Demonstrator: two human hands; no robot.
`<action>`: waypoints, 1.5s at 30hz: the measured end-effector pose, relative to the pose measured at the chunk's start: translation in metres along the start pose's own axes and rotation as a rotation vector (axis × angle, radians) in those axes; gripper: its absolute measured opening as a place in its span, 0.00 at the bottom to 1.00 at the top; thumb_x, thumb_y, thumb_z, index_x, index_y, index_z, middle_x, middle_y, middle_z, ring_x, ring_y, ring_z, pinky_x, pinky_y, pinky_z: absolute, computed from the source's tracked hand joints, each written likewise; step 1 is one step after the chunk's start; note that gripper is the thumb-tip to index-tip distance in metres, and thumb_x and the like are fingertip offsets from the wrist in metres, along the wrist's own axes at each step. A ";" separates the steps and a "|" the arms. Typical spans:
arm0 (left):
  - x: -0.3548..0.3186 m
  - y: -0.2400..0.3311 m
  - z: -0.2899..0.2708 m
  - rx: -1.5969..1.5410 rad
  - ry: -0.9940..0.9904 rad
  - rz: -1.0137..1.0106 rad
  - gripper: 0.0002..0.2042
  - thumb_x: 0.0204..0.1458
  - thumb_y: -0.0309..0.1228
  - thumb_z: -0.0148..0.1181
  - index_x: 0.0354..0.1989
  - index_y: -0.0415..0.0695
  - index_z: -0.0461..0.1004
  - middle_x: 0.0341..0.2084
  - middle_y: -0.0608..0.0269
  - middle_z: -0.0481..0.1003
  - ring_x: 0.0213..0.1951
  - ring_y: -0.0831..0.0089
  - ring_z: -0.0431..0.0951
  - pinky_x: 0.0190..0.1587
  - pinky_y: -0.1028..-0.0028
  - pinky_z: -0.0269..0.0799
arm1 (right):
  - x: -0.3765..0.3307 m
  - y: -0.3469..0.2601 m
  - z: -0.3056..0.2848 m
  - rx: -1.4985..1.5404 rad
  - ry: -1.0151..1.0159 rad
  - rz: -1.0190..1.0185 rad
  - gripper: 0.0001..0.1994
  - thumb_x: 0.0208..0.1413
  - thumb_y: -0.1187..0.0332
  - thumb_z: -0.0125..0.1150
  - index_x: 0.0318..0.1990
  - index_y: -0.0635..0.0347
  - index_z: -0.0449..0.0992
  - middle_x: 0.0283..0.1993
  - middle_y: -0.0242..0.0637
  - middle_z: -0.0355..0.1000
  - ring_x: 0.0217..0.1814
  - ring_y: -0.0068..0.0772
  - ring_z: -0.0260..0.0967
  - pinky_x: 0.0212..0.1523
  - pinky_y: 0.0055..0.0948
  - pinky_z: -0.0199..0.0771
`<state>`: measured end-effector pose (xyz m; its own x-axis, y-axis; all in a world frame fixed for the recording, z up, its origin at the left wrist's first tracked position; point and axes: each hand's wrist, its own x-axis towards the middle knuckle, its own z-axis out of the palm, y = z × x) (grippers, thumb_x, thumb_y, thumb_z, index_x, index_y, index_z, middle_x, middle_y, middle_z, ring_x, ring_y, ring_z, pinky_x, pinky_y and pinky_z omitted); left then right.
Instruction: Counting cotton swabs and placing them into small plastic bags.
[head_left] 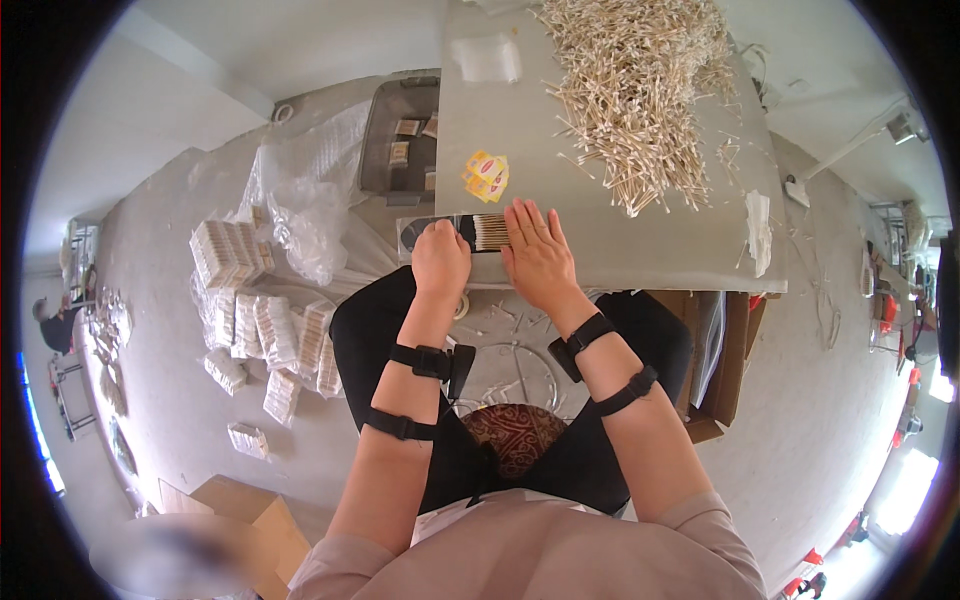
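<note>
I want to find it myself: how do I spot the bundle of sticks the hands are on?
Find the grey table with the big loose pile of sticks. At its near edge, between the left hand and right hand, lies the bundle. Unlike the scattered pile, its sticks lie side by side, neatly packed.

A small stack of yellow square labels with red marks (486,175) lay on the grey desk (660,250), just beyond the hands. On the floor to the left, many flat, white-wrapped rectangular packs (262,330) stood in rows, with one lying apart (247,439). More small packs sat in a dark tray (398,150) behind the desk.
</note>
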<state>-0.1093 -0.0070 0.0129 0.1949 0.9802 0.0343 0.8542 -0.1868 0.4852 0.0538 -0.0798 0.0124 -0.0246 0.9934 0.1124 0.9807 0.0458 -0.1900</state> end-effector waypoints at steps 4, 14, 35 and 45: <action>0.001 -0.010 -0.003 -0.090 -0.045 0.027 0.05 0.52 0.27 0.59 0.29 0.39 0.72 0.30 0.49 0.77 0.36 0.48 0.78 0.40 0.54 0.74 | 0.004 -0.005 0.001 0.007 -0.008 -0.017 0.30 0.66 0.57 0.48 0.72 0.61 0.57 0.77 0.38 0.54 0.80 0.36 0.45 0.79 0.45 0.38; 0.003 -0.016 -0.003 -0.227 -0.004 0.144 0.05 0.50 0.26 0.60 0.28 0.39 0.72 0.28 0.51 0.76 0.36 0.50 0.77 0.40 0.56 0.73 | 0.012 -0.029 0.009 0.042 0.003 -0.004 0.31 0.64 0.60 0.51 0.72 0.61 0.58 0.76 0.38 0.55 0.80 0.36 0.45 0.79 0.46 0.37; 0.014 -0.035 0.008 -1.299 0.018 0.055 0.26 0.73 0.45 0.31 0.64 0.35 0.64 0.67 0.54 0.63 0.69 0.64 0.61 0.73 0.66 0.50 | 0.000 -0.050 0.013 0.003 -0.056 0.038 0.36 0.62 0.52 0.53 0.71 0.69 0.57 0.77 0.50 0.50 0.82 0.45 0.38 0.78 0.52 0.33; 0.013 -0.033 0.009 -1.447 -0.015 0.012 0.29 0.72 0.48 0.30 0.67 0.34 0.59 0.69 0.51 0.59 0.71 0.61 0.57 0.74 0.64 0.47 | 0.006 -0.058 0.012 0.018 -0.084 0.093 0.39 0.62 0.48 0.52 0.70 0.74 0.56 0.78 0.54 0.46 0.82 0.50 0.34 0.78 0.52 0.32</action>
<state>-0.1303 0.0117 -0.0100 0.2110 0.9767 0.0400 -0.3729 0.0425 0.9269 -0.0061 -0.0748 0.0122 0.0494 0.9987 0.0120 0.9759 -0.0457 -0.2133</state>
